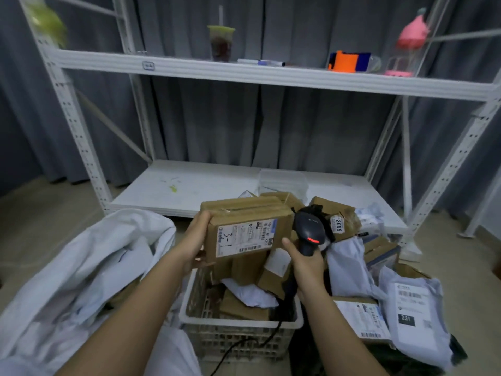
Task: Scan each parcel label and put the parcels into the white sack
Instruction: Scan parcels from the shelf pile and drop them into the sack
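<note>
Left hand [196,240] grips box [245,229], label [244,237] facing near. Right hand [305,263] holds scanner [309,233] just right of it, probably touching. Sack [89,256] left, crate [238,328] near.

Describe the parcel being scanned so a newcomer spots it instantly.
Start at the white plastic crate in front of the shelving. Above it, the left hand holds a brown cardboard box beside the black scanner. Unlike its neighbours, its label has "3-1" handwritten in black.
</note>
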The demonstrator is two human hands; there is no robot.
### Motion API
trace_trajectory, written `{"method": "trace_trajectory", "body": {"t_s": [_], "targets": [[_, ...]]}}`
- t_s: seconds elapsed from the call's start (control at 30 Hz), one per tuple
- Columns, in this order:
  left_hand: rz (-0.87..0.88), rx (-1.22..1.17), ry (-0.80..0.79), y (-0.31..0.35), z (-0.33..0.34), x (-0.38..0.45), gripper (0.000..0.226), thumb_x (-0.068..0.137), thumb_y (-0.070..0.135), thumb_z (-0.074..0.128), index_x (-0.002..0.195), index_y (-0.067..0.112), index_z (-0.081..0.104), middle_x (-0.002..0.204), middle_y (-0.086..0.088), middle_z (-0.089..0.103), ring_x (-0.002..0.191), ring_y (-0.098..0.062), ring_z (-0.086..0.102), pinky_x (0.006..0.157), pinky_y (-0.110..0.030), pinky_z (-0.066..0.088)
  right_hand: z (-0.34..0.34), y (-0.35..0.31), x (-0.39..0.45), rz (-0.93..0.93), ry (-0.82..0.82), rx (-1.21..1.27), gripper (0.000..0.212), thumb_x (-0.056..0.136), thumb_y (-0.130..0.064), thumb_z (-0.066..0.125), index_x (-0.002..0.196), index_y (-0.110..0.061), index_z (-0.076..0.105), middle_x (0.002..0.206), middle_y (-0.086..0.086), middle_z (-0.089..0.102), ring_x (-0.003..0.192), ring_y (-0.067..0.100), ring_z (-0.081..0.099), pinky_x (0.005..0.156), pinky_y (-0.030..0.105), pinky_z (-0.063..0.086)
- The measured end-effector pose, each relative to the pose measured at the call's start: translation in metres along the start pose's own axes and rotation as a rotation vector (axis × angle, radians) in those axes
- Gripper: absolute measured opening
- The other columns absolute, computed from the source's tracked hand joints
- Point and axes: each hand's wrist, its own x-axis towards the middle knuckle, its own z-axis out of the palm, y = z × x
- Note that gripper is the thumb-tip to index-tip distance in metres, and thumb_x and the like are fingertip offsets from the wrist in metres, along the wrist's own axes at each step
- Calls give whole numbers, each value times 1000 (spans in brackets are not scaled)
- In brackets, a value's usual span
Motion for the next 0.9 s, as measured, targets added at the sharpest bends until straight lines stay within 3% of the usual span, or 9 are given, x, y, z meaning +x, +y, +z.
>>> {"method": "trace_trajectory", "body": {"t_s": [0.1, 0.2, 0.3, 0.37, 0.53, 0.63, 0.73, 0.8, 0.9], "targets": [[-5, -111, -15, 0, -19, -11, 46, 88, 59, 42, 107, 22, 62, 99, -9, 66, 95, -29, 64, 73, -46, 58, 22, -13, -4, -30, 11, 16, 35, 77, -22, 81, 104, -22, 58, 101, 2, 64, 91, 18, 62, 85, 40, 51], [-20, -221, -18, 0, -31, -19, 46, 90, 61, 41, 95, 23, 65, 90, -6, 66, 84, -27, 63, 71, -43, 57, 45, -23, -12, -36, -4, 76, 58, 79, -22, 80, 128, -16, 51, 115, -1, 58, 109, 18, 54, 92, 34, 42], [-57, -369, -38, -5, -40, -17, 48, 89, 60, 44, 102, 19, 65, 103, -12, 62, 88, -30, 67, 72, -45, 56, 69, -26, -18, -11, -72, 210, 66, 78, -22, 80, 133, -22, 44, 116, -8, 57, 112, 15, 52, 99, 36, 41], [-67, -393, -97, -10, -44, -16, 50, 90, 60, 45, 111, 18, 62, 96, -10, 60, 88, -28, 69, 77, -50, 56, 81, -27, -19, 2, -83, 283, 65, 76, -19, 81, 130, -19, 46, 115, -6, 61, 111, 16, 57, 98, 37, 44], [44, -200, -28, -8, -49, -19, 44, 81, 59, 49, 107, 26, 64, 119, -2, 61, 111, -17, 54, 101, -43, 41, 97, -33, -17, 4, -61, 366, 72, 71, -15, 84, 133, -13, 48, 117, 2, 67, 104, 17, 65, 95, 41, 50], [167, -141, 24, -4, -46, -13, 80, 64, 46, 52, 139, 23, 38, 133, -2, 51, 120, -20, 49, 91, -34, 39, 98, -39, -15, -21, -62, 357, 65, 71, -9, 83, 127, -10, 53, 109, -1, 68, 98, 14, 65, 95, 41, 51], [236, -12, 46, -2, -43, -1, 66, 67, 35, 45, 132, 27, 46, 122, -4, 59, 110, -21, 58, 90, -38, 49, 99, -46, -13, -69, -57, 329, 59, 72, -6, 82, 124, -10, 55, 107, -2, 67, 98, 14, 65, 95, 41, 51], [246, 90, 45, -7, -43, 17, 51, 73, 52, 49, 117, 32, 61, 115, -2, 66, 107, -20, 61, 96, -45, 48, 99, -48, -11, -105, -61, 294, 59, 72, -7, 83, 124, -11, 55, 110, 0, 68, 101, 16, 66, 93, 39, 52], [223, 140, -80, -7, -34, 23, 81, 65, 89, 42, 118, 31, 64, 117, 6, 68, 110, -13, 62, 100, -38, 46, 98, -53, -5, -165, -86, 246, 42, 74, -6, 81, 108, -20, 60, 97, -7, 71, 86, 2, 68, 73, 21, 53]]}}
